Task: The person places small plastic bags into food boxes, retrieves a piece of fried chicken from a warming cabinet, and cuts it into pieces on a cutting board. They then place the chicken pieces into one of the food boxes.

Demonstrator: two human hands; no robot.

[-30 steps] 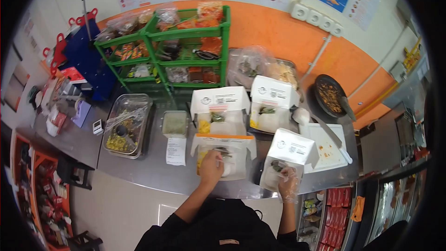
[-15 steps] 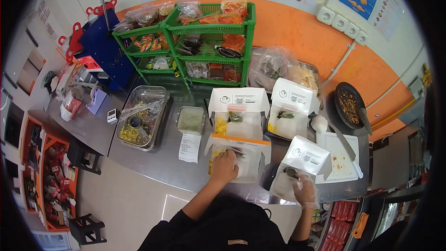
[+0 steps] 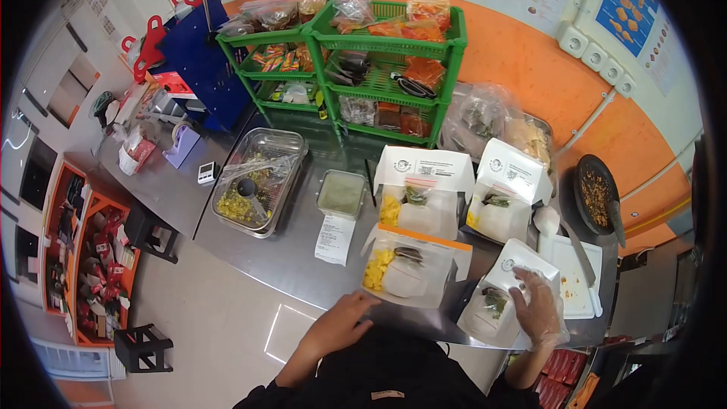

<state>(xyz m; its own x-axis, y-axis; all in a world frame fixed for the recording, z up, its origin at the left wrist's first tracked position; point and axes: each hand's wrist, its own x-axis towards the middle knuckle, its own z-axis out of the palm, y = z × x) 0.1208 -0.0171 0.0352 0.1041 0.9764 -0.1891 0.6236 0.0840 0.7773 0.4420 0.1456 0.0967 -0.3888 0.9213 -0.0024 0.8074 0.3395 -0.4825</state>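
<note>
Several open white takeaway boxes with rice and yellow food stand on a steel counter (image 3: 257, 257). My left hand (image 3: 344, 318) hovers bare and open at the counter's front edge, just below the nearest box (image 3: 409, 269). My right hand (image 3: 539, 304), in a clear plastic glove, rests on the lid edge of the right-hand box (image 3: 503, 295), fingers spread. Two more boxes (image 3: 420, 197) (image 3: 503, 197) sit behind.
A steel tray (image 3: 261, 189) of yellow food under film, a small green container (image 3: 341, 193) and a receipt (image 3: 333, 238) lie left. A green rack (image 3: 363, 68) of bagged goods stands behind. A cutting board with knife (image 3: 575, 257) and a dark pan (image 3: 598, 197) sit right.
My left hand has pulled back out of the nearest box to the counter's edge. My right hand has risen from the right box's contents to its lid. The view shifted left.
</note>
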